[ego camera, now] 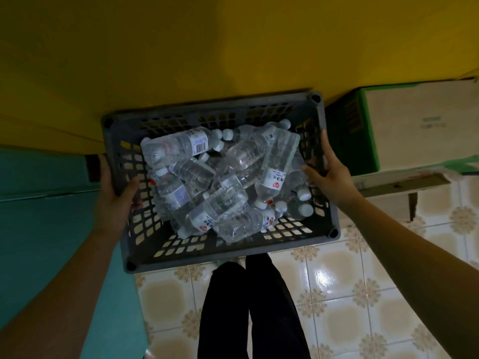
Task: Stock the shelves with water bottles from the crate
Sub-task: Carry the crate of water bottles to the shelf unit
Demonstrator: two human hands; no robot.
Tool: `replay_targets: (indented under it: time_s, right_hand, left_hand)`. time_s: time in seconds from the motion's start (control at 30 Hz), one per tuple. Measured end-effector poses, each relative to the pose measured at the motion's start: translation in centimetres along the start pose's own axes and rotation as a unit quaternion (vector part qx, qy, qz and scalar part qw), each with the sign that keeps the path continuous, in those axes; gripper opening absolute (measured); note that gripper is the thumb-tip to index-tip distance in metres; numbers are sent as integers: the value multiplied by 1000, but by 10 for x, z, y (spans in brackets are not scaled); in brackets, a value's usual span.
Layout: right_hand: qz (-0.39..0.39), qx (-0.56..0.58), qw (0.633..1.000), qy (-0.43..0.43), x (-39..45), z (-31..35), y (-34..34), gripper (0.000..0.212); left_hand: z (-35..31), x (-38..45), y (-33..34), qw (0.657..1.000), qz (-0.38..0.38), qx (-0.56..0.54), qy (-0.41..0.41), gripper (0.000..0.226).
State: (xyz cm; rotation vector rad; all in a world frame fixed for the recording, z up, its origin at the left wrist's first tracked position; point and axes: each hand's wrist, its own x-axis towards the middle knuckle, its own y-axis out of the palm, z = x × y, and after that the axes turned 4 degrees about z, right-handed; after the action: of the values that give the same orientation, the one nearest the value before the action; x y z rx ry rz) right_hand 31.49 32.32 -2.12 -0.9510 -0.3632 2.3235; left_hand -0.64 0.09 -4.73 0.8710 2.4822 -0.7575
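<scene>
While the left hand (114, 193) at 9 o'clock and right hand (330, 174) at 3 o'clock grip the grey slotted crate (207, 257) by its rims, loose water bottles (220, 177) heaped centrally could roll, tipping it.

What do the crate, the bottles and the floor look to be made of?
Crate: likely moulded plastic, matt dark grey, with lattice-cut walls. Water bottles: clear thin plastic, ribbed and glossy, with white caps and printed labels. Floor: probably glazed ceramic tile, patterned, with bright glare.
</scene>
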Motion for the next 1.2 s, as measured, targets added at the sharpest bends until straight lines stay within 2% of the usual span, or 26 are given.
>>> replay_targets:
  time_s: [0.1,0.27,0.53,0.63,0.83,0.97,1.1,1.2]
  right_hand:
    - [-27,4,1000,-3,3,-5,1,87]
    - [-53,21,998,-14,7,-10,5,81]
    - [-8,79,997,-24,15,-20,3,75]
    - [0,99,995,-16,14,-15,2,76]
    - [22,107,994,21,-4,-8,-7,82]
    - [47,134,989,29,-40,3,-21,83]
    - [56,147,986,49,-111,31,-43,85]
    - [33,148,986,73,-174,54,-60,86]
  left_hand:
    - [1,-4,3,999,7,5,39,75]
    - [6,6,-5,997,49,-17,48,80]
    - [15,9,-5,995,54,-59,65,70]
    - [15,12,-5,997,40,-45,42,65]
    - [-2,-6,-5,998,42,-39,-5,71]
    - [-17,-40,-16,998,60,-21,-13,77]
    - [-47,-97,-32,997,73,8,-16,81]
    - [-89,-150,-38,995,82,50,-7,77]
